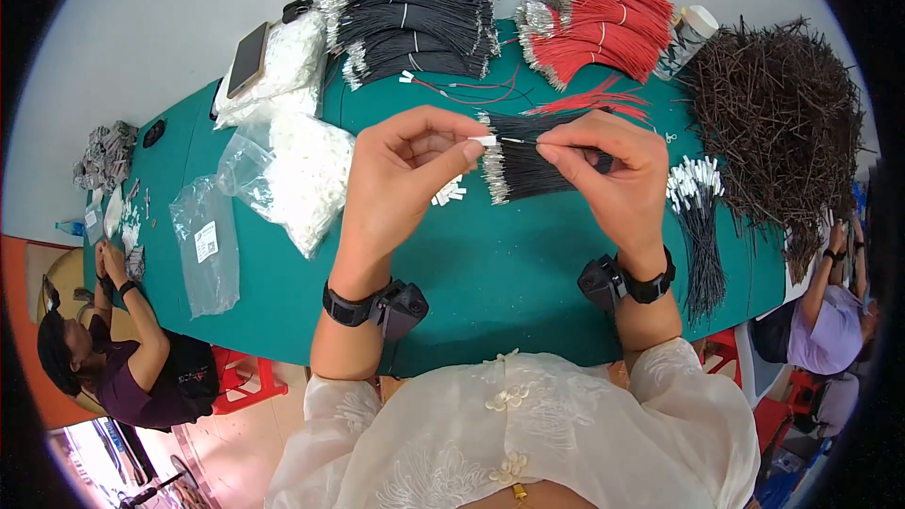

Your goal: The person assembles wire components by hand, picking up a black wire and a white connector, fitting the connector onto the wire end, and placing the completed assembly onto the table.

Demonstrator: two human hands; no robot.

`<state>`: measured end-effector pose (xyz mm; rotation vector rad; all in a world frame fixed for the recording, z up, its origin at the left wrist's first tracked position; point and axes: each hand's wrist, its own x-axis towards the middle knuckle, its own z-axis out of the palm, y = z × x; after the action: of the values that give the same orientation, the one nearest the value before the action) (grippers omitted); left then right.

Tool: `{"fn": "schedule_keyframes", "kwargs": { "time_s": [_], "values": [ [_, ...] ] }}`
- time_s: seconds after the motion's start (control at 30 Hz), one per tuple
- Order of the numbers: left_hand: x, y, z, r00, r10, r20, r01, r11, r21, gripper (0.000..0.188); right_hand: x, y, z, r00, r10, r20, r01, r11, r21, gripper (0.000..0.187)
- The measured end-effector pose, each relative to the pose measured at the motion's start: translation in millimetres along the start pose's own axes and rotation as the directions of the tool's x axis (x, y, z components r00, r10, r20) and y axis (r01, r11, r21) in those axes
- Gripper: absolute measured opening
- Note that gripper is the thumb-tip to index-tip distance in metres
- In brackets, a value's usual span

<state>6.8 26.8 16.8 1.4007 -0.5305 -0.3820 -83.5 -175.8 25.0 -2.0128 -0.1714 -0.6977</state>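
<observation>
The left hand (401, 170) pinches 1 white connector housing (485, 140) tightly. The right hand (617, 170) pinches 1 black wire (530, 142), metal tip (512, 139) facing it.

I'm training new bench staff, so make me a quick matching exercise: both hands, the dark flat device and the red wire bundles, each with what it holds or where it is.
Things:
1. Left hand
2. Right hand
3. Dark flat device
4. Red wire bundles

Matches:
A. On a bag of white pieces
B. Pinching a thin wire
C. Right of the black wire bundles
D. Pinching a small white piece

Pairs: 1-D, 2-B, 3-A, 4-C
</observation>
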Motion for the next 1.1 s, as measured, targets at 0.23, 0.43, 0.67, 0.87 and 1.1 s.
{"fn": "schedule_keyframes", "kwargs": {
  "time_s": [0.23,0.43,0.67,0.87,1.1],
  "values": [
    [0.2,-0.4,0.1,1.000,-0.008,0.007,0.008,0.998,-0.056,0.016,-1.2,-0.8,0.6,1.000,-0.014,-0.008,0.014,1.000,-0.025,0.013],
    [0.7,-4.1,-0.5,1.000,0.002,-0.003,-0.003,0.994,-0.108,0.016,-2.1,0.2,1.7,0.998,-0.066,-0.022,0.065,0.997,-0.031,0.014],
    [0.3,-2.5,3.5,0.999,0.002,-0.040,-0.006,0.995,-0.100,0.018,-1.4,-2.3,0.6,0.997,-0.075,-0.022,0.073,0.994,-0.081,0.014],
    [1.1,-5.1,0.9,1.000,-0.010,-0.010,0.009,0.993,-0.115,0.019,-1.0,-0.1,-0.4,0.993,-0.113,-0.030,0.109,0.987,-0.115,0.015],
    [1.2,-6.0,1.1,1.000,-0.014,-0.004,0.014,0.993,-0.117,0.018,-2.3,-2.1,1.1,0.997,-0.070,-0.011,0.069,0.994,-0.084,0.015]
  ]
}}
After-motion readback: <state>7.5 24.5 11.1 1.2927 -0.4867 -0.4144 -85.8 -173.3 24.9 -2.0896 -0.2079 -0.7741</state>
